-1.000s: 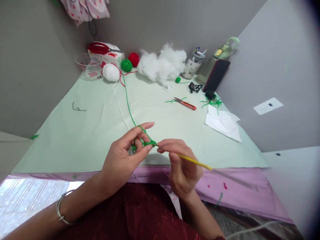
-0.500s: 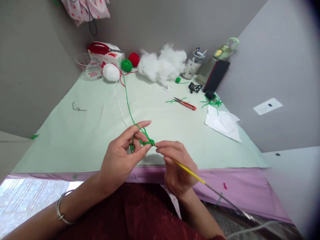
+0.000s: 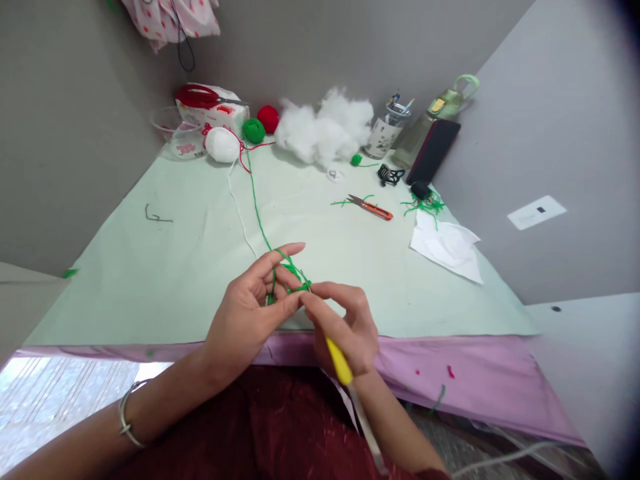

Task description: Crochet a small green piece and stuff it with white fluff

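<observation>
My left hand (image 3: 250, 313) pinches a small green crochet piece (image 3: 295, 283) between thumb and fingers, with the green yarn strand (image 3: 257, 213) looped over its index finger. The strand runs back across the table to a green yarn ball (image 3: 253, 131). My right hand (image 3: 345, 323) grips a yellow-handled crochet hook (image 3: 340, 360), its tip at the green piece and its handle pointing down toward my lap. The two hands touch just above the near edge of the pale green table (image 3: 175, 267).
At the back stand a white yarn ball (image 3: 222, 145), a red yarn ball (image 3: 269, 118), white stuffing (image 3: 327, 127), a tissue pack with red scissors (image 3: 210, 107) and a pen cup (image 3: 387, 130). Orange snips (image 3: 373, 208) and white paper (image 3: 447, 247) lie at the right. Pink cloth (image 3: 450, 373) hangs along the front edge.
My right hand has swung the hook's handle from pointing right to pointing down toward my lap, and has closed in against my left hand. The left hand has barely moved.
</observation>
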Available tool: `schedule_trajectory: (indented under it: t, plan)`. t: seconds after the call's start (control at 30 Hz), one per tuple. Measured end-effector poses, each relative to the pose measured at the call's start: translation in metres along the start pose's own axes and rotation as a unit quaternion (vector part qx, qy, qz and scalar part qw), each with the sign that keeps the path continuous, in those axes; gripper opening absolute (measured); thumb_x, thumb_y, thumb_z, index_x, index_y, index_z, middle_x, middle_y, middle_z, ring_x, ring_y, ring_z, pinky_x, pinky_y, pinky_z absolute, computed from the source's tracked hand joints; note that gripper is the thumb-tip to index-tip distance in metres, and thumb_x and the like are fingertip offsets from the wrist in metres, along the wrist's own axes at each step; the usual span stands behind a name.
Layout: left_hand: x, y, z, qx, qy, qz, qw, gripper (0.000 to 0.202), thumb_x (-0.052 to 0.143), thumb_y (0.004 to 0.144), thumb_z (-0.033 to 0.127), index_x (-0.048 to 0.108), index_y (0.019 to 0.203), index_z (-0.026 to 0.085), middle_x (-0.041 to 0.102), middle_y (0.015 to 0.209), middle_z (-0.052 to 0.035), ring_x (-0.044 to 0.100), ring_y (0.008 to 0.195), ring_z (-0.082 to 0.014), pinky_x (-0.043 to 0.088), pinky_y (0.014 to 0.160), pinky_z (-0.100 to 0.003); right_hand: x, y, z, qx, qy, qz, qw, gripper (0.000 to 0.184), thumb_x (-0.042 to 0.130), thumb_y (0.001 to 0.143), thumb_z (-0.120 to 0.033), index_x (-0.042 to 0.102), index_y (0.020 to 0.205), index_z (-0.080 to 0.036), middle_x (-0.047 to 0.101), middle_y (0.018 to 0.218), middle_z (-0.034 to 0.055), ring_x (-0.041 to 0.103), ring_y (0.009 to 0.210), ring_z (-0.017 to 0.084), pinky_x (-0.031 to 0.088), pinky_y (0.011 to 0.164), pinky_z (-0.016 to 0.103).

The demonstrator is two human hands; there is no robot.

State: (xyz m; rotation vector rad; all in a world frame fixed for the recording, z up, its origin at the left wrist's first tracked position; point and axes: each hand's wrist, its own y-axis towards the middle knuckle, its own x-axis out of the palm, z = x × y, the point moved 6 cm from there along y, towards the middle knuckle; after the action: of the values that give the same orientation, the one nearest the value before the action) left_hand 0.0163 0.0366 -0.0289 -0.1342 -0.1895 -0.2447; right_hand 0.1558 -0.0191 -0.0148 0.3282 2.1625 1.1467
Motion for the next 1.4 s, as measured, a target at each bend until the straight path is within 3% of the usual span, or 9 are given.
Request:
schedule_trajectory:
  t: [0.1, 0.17, 0.33, 0.53, 0.67, 0.8, 0.9, 1.23, 1.4]
  plan:
    - [0.004, 0.002, -0.007, -0.111, -0.142, -0.066, 0.981, 0.057, 0.086, 0.085, 0.026, 0.068, 0.139, 0.023, 0.056, 0.078, 0.0051, 0.043, 0.058, -0.0041, 0.038, 0.054, -0.017, -0.006, 0.001, -0.003, -0.004, -0.005, 0.008, 1.0, 0.038, 0.063, 0.099, -0.011, 0.073, 0.13, -0.031, 0.077, 0.111, 0.0061, 0.075, 0.1, 0.022, 0.066, 0.078, 0.036]
    - [0.004, 0.004, -0.006, -0.144, -0.193, -0.086, 0.967, 0.052, 0.086, 0.085, 0.026, 0.071, 0.134, 0.017, 0.049, 0.071, 0.0072, 0.029, 0.051, -0.0011, 0.028, 0.048, -0.016, -0.01, 0.007, 0.005, 0.069, 0.091, 0.04, 0.993, 0.03, 0.058, 0.103, -0.013, 0.075, 0.122, -0.029, 0.078, 0.101, 0.0042, 0.075, 0.09, 0.02, 0.065, 0.075, 0.035]
    - [0.003, 0.007, 0.001, -0.092, -0.148, -0.086, 0.981, 0.05, 0.086, 0.085, 0.024, 0.074, 0.133, 0.025, 0.061, 0.085, 0.0026, 0.035, 0.054, -0.0016, 0.027, 0.048, -0.017, -0.005, 0.017, 0.026, 0.22, 0.316, 0.092, 0.918, 0.02, 0.057, 0.105, -0.024, 0.077, 0.102, -0.026, 0.073, 0.087, 0.0018, 0.068, 0.072, 0.016, 0.059, 0.064, 0.033]
    - [0.004, 0.006, -0.001, -0.026, -0.079, -0.035, 0.996, 0.05, 0.086, 0.086, 0.022, 0.075, 0.134, 0.029, 0.065, 0.09, 0.0012, 0.053, 0.074, -0.0097, 0.042, 0.063, -0.02, -0.004, 0.012, 0.013, 0.128, 0.173, 0.037, 0.976, 0.027, 0.063, 0.101, -0.013, 0.078, 0.117, -0.028, 0.078, 0.102, 0.0051, 0.074, 0.092, 0.02, 0.063, 0.078, 0.037]
    - [0.011, 0.008, -0.009, -0.118, -0.186, -0.076, 0.972, 0.044, 0.086, 0.085, 0.023, 0.078, 0.128, 0.024, 0.058, 0.079, 0.0032, 0.039, 0.058, -0.0049, 0.034, 0.054, -0.018, -0.008, 0.008, 0.002, 0.033, 0.049, 0.034, 0.998, 0.034, 0.066, 0.098, -0.009, 0.077, 0.123, -0.028, 0.077, 0.111, 0.0084, 0.073, 0.101, 0.022, 0.063, 0.079, 0.037]
    - [0.01, 0.011, -0.01, -0.159, -0.239, -0.091, 0.954, 0.033, 0.083, 0.086, 0.02, 0.082, 0.119, 0.017, 0.048, 0.074, 0.0051, 0.026, 0.055, -0.0023, 0.029, 0.05, -0.016, -0.011, 0.013, 0.026, 0.177, 0.214, 0.083, 0.957, 0.022, 0.059, 0.103, -0.016, 0.078, 0.108, -0.026, 0.074, 0.087, 0.003, 0.069, 0.074, 0.017, 0.06, 0.066, 0.033]
    - [0.008, 0.01, -0.007, -0.112, -0.186, -0.086, 0.972, 0.035, 0.083, 0.087, 0.02, 0.081, 0.122, 0.023, 0.056, 0.079, 0.0032, 0.037, 0.059, -0.0037, 0.034, 0.054, -0.017, -0.002, 0.015, 0.036, 0.245, 0.327, 0.069, 0.91, 0.018, 0.062, 0.103, -0.027, 0.079, 0.099, -0.024, 0.074, 0.087, 0.0031, 0.066, 0.069, 0.015, 0.056, 0.061, 0.031]
    - [0.001, 0.005, 0.0, -0.022, 0.01, -0.068, 0.997, 0.038, 0.079, 0.089, 0.021, 0.078, 0.126, 0.032, 0.064, 0.093, 0.0021, 0.059, 0.089, -0.0134, 0.046, 0.085, -0.028, 0.007, 0.011, 0.047, 0.301, 0.399, 0.065, 0.864, 0.016, 0.066, 0.101, -0.033, 0.076, 0.093, -0.022, 0.076, 0.086, 0.0027, 0.067, 0.066, 0.013, 0.057, 0.062, 0.027]
    - [0.001, 0.004, 0.006, 0.009, 0.065, -0.053, 0.996, 0.038, 0.076, 0.089, 0.02, 0.078, 0.126, 0.03, 0.063, 0.09, 0.0012, 0.057, 0.084, -0.0143, 0.047, 0.082, -0.03, 0.002, 0.013, 0.044, 0.279, 0.377, 0.04, 0.883, 0.019, 0.061, 0.104, -0.033, 0.073, 0.095, -0.022, 0.076, 0.087, 0.0035, 0.067, 0.071, 0.015, 0.059, 0.067, 0.031]
